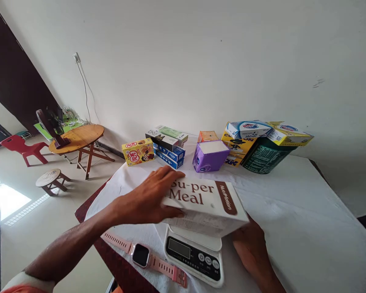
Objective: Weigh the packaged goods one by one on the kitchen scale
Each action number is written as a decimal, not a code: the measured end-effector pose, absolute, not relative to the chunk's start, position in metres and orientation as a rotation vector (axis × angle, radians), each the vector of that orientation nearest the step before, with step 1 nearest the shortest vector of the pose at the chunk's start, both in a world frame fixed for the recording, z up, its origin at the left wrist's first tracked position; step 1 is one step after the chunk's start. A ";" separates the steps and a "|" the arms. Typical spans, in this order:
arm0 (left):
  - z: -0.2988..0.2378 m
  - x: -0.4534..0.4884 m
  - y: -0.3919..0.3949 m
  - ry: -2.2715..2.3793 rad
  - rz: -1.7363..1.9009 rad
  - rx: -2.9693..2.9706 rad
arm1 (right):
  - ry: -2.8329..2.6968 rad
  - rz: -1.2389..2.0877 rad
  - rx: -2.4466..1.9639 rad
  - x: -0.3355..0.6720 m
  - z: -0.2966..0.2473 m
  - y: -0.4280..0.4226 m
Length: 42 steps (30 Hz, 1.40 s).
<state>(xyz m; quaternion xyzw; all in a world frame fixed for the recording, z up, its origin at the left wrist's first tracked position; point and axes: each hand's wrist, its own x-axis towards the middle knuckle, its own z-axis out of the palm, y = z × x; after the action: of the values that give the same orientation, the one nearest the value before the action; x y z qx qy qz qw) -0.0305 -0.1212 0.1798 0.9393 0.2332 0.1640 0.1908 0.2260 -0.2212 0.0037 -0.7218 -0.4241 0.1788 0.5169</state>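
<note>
A white "Su-per Meal" cardboard box (207,203) is held tilted above a white kitchen scale (171,266), covering most of its weighing plate. Whether the box touches the plate I cannot tell. My left hand (149,197) grips the box's left end, thumb on the near side and fingers over the top. At the right end, my right hand (251,242) holds the lower corner, its fingertips hidden behind the box. The scale's display (179,247) looks dark. Left of the scale lies a smartwatch with a pink strap (141,255).
Behind stand a yellow snack box (137,152), stacked small boxes (167,154), a purple tissue pack (212,156) and a dark green bin (266,156) with cartons resting on top. A white cloth (305,211) covers the table. A round wooden table (85,136) stands further left.
</note>
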 end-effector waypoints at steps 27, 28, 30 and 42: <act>0.152 -0.030 0.032 0.876 0.447 2.785 | -0.956 0.567 -1.663 0.223 0.013 -0.219; 0.152 -0.029 0.020 0.891 0.551 2.839 | -0.960 0.572 -1.660 0.223 0.012 -0.219; 0.150 -0.027 -0.010 0.878 0.792 2.914 | -0.965 0.580 -1.661 0.223 0.012 -0.219; 0.095 -0.030 -0.092 0.956 -0.063 2.303 | -1.002 0.539 -1.644 0.223 0.006 -0.218</act>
<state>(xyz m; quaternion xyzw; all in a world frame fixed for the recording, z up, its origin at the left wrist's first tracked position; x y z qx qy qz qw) -0.0297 -0.0921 0.0952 0.8754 0.3634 -0.0239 0.3178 0.2232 -0.2177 0.0059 -0.6919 -0.4217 0.2267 0.5404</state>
